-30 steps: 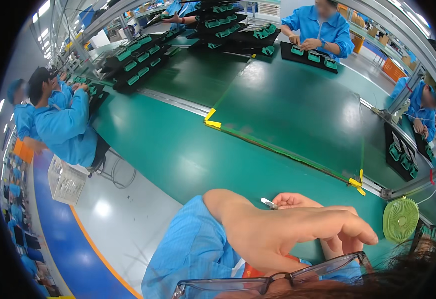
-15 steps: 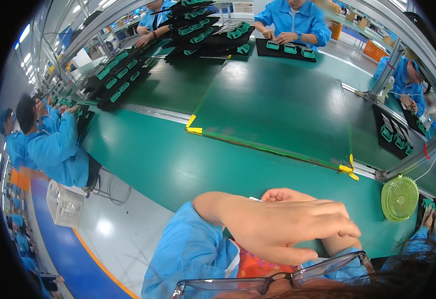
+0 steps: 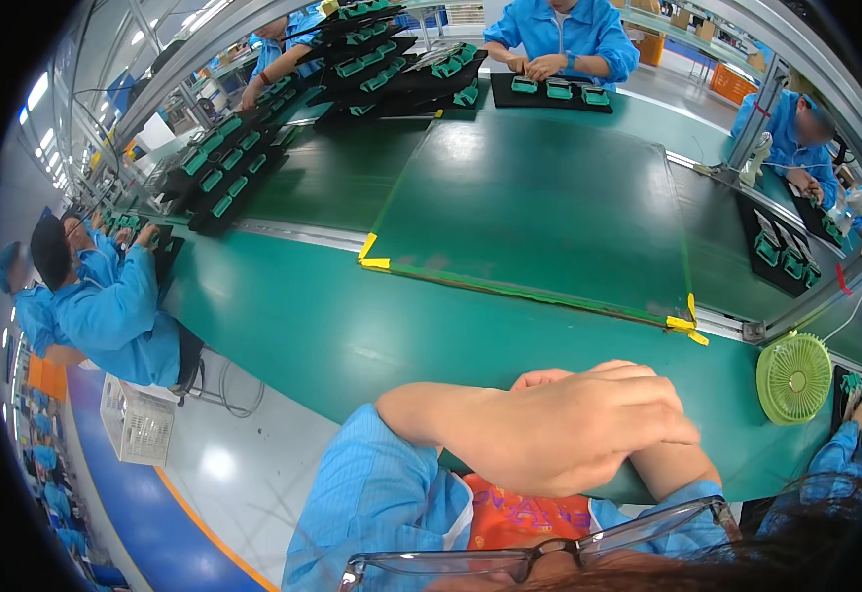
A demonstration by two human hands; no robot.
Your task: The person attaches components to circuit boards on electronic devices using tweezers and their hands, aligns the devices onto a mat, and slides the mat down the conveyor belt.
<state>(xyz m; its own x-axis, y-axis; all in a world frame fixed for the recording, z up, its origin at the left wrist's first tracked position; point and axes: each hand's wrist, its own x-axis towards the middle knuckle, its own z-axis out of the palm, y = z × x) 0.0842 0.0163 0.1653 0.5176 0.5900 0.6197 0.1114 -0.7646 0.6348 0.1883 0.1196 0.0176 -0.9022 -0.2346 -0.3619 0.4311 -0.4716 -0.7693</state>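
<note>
My left hand lies across my right wrist, its bent fingers closed over it. Most of my right hand is hidden beneath the left one. Only some curled fingers show past its far edge, and whatever they may hold is out of sight. Both forearms, in blue sleeves, cross close to my body, above the near edge of the green worktable. A red printed cloth shows between the sleeves.
A green fan stands to the right. Beyond the metal rail lies a green panel with yellow corner tape. Black trays of green parts are stacked at the far left. Co-workers in blue sit around, one handling a tray opposite.
My left hand has settled onto my right wrist, its stretched fingers and thumb closing in. A small white edge seen beside my right hand is now hidden. The view has shifted slightly.
</note>
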